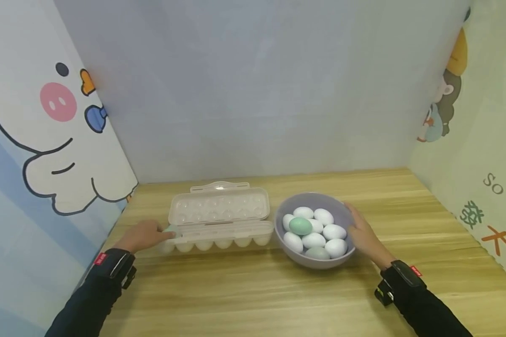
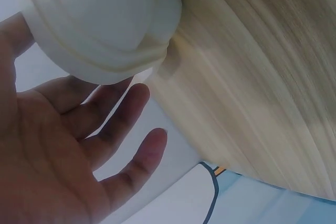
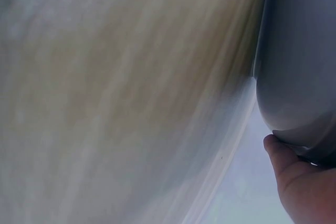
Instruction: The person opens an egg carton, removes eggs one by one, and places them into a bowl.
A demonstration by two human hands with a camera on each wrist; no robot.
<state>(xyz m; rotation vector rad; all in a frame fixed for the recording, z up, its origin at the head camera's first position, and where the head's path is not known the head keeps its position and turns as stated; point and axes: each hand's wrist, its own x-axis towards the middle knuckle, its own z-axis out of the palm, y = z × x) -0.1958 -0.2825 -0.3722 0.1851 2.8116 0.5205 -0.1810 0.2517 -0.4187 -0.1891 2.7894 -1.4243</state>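
Observation:
A clear plastic egg carton (image 1: 225,229) lies with its lid (image 1: 219,206) folded back, and pale eggs show through several of its cups. At its left end my left hand (image 1: 145,234) pinches the rim, next to a pale green egg (image 1: 172,229) partly covered by the fingers. From the left wrist, the carton's rounded end (image 2: 100,69) sits between thumb and fingers of the hand (image 2: 68,135), the outer fingers loosely bent. To the right, my right hand (image 1: 367,236) grips the rim of a grey bowl (image 1: 312,263) of white and green eggs. The right wrist view shows its thumb (image 3: 283,161) against the bowl (image 3: 299,51).
Both things stand on a wood-grain table (image 1: 236,299). A plain grey wall (image 1: 253,93) rises behind it. Cartoon-printed panels border the left side (image 1: 21,140) and the right side (image 1: 468,178).

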